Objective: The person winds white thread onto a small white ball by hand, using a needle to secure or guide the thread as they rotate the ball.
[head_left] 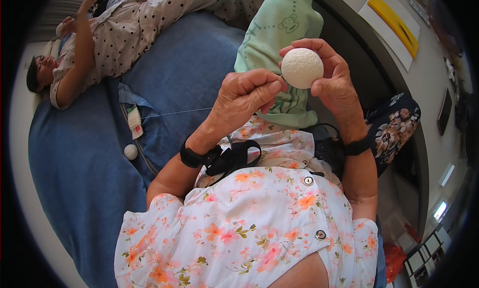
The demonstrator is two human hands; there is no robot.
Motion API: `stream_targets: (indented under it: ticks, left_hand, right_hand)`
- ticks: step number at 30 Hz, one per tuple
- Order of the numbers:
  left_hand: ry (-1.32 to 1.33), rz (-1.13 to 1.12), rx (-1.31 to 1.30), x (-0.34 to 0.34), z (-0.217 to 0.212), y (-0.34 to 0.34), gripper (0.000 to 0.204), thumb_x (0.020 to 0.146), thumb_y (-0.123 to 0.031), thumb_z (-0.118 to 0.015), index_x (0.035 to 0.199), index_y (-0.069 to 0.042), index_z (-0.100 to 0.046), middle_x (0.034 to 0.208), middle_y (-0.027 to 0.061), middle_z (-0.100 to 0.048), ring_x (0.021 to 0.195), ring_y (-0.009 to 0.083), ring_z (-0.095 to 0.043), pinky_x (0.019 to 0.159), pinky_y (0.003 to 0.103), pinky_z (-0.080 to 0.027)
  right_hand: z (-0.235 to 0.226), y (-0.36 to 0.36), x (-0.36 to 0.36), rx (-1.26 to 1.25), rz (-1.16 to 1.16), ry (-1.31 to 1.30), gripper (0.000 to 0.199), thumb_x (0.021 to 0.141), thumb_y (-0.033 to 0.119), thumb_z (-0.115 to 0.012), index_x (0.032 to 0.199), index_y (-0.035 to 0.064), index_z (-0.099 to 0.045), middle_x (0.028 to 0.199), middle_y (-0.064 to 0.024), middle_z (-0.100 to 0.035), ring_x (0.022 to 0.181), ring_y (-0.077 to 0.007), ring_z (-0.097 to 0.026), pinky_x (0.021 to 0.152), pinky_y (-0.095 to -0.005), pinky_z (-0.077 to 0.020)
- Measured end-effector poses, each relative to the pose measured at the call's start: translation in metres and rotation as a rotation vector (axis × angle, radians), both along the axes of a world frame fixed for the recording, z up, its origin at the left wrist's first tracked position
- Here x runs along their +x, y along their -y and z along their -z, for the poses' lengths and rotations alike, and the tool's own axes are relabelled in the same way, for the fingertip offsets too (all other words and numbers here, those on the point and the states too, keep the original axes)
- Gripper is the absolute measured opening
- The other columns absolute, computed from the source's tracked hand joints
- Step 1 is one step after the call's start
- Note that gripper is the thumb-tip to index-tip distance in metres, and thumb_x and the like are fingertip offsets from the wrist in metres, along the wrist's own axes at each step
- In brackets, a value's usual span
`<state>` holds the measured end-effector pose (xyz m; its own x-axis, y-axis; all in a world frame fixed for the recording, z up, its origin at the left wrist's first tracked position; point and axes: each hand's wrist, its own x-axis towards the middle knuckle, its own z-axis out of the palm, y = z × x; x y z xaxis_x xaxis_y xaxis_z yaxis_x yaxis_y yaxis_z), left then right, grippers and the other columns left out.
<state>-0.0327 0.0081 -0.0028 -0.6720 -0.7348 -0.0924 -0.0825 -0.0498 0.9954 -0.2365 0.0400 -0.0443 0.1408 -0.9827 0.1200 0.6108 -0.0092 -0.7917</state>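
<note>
Head view, looking straight down: the right hand (335, 83) cups a white ball of thread (302, 68), fingers curled round its far side and thumb pressed beneath, so the ball sits high in the middle of the scene. The left hand (245, 95) is right beside it, fingers bunched tight, pinching a thin white thread (174, 112) that runs off leftward across the blue bedding (85, 163). Both wrists wear black bands, with a black strap (232, 157) looped beneath the left one over the flowered blouse.

Behind the ball, almost touching the hands, lies a mint-green cloth (279, 23) with a cartoon print. Over on the bedding, well apart from the hands, there's a smaller white ball (130, 151) and a white tag (135, 122) by a blue ribbon. Another person in a dotted top (149, 18) lies across the upper left, arms raised, taking up that corner.

To the right, a dark curved edge hems things in, with a dark floral cushion (396, 126) just beyond the right forearm. The widest stretch of bare bedding spreads down the left side.
</note>
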Motion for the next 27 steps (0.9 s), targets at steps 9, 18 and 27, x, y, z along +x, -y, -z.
stream_targets:
  ticks: [9,18,27]
  left_hand:
    - [0.032,0.001,0.029,0.0020,-0.0003,0.0014,0.018,0.092,-0.011,-0.056,0.093,0.004,-0.066,0.061,-0.0015,-0.051,0.053,0.0035,-0.043,0.044,0.018,-0.028]
    - [0.018,-0.014,0.072,0.0030,0.0021,0.0025,0.016,0.090,-0.009,-0.057,0.092,0.004,-0.066,0.061,-0.0010,-0.052,0.053,0.0038,-0.043,0.044,0.018,-0.028]
    - [0.057,-0.046,0.043,0.0061,0.0007,0.0034,0.017,0.090,-0.011,-0.057,0.088,0.003,-0.067,0.060,-0.0012,-0.052,0.052,0.0032,-0.043,0.044,0.018,-0.028]
  right_hand:
    - [0.0004,-0.0007,-0.0005,0.001,-0.015,-0.036,0.073,0.057,0.012,-0.087,0.121,0.0034,-0.053,0.115,-0.0106,-0.061,0.105,-0.0171,-0.059,0.095,-0.0299,-0.0468]
    - [-0.0008,-0.0016,0.0000,-0.015,-0.015,-0.125,0.072,0.056,0.005,-0.086,0.120,0.0047,-0.054,0.115,-0.0086,-0.061,0.106,-0.0157,-0.058,0.092,-0.0286,-0.0491]
    - [0.0002,-0.0015,0.0001,-0.036,0.012,-0.199,0.068,0.057,0.003,-0.085,0.118,0.0041,-0.055,0.113,-0.0056,-0.060,0.102,-0.0127,-0.057,0.088,-0.0262,-0.0499]
